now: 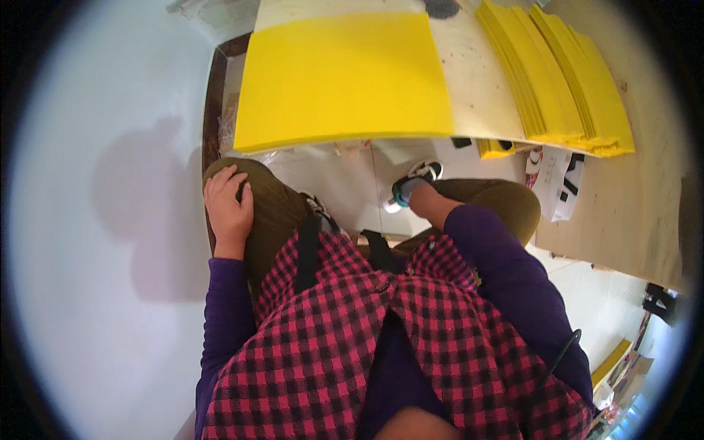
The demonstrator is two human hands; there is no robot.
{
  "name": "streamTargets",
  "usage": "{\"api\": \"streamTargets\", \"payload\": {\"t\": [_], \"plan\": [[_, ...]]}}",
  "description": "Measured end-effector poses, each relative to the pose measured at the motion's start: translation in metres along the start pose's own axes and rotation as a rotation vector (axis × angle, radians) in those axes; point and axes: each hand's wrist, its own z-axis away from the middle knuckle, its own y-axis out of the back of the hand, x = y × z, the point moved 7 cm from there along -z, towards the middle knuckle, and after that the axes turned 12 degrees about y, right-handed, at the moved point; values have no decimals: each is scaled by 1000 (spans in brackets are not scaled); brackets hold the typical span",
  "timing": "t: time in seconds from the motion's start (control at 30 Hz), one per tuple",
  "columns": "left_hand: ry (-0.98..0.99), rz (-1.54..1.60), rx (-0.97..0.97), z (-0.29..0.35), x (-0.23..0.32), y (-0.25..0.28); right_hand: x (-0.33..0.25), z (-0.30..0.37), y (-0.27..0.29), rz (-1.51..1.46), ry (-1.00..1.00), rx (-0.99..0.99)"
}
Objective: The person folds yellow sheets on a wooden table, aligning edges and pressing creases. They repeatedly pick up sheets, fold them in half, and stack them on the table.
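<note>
My left hand [229,209] lies on my left knee, its fingers stretched over the olive trousers [273,196]. It holds nothing. My right hand [428,202] reaches down between my legs to the ankle, by a black and white shoe [424,171] with a grey sock. Its fingers are hidden, so whether it grips the shoe or sock does not show. In front of me a large yellow sheet stack [345,81], felt-like and flat, lies on the pale wooden table [480,95]. Neither hand touches it.
At the table's right stand two stacks of narrower yellow pieces [561,81]. A white paper bag [561,183] is below them, beside a wooden board [616,220]. A white wall [110,220] rises close on my left. More yellow material [495,149] lies under the table.
</note>
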Motion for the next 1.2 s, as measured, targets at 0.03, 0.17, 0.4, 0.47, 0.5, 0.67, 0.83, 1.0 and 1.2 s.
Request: {"api": "streamTargets", "payload": {"t": [0.03, 0.17, 0.4, 0.47, 0.5, 0.67, 0.83, 1.0, 1.2], "plan": [[0, 8, -3, 0, -1, -1, -6, -1, -10, 65, 108, -214], [5, 0, 3, -1, -1, -1, -6, 2, -8, 122, 67, -197], [-12, 7, -12, -4, 4, -3, 2, -8, -28, -52, 35, -52], [-14, -12, -11, -4, 4, -4, 3, -7, -22, -87, -1, -50], [-12, -18, -16, -3, 4, -4, 3, -5, -16, -102, -20, -49], [-1, -34, 2, -3, 2, -2, -3, -3, 5, 1, -25, -136], [6, -10, -4, -3, 2, 0, 4, 5, 8, -87, -69, 49], [14, -1, -23, -2, 1, 0, 3, 2, 8, -32, -2, 21], [9, -16, -2, -1, 3, 3, -7, -2, 12, -26, 23, -169]]}}
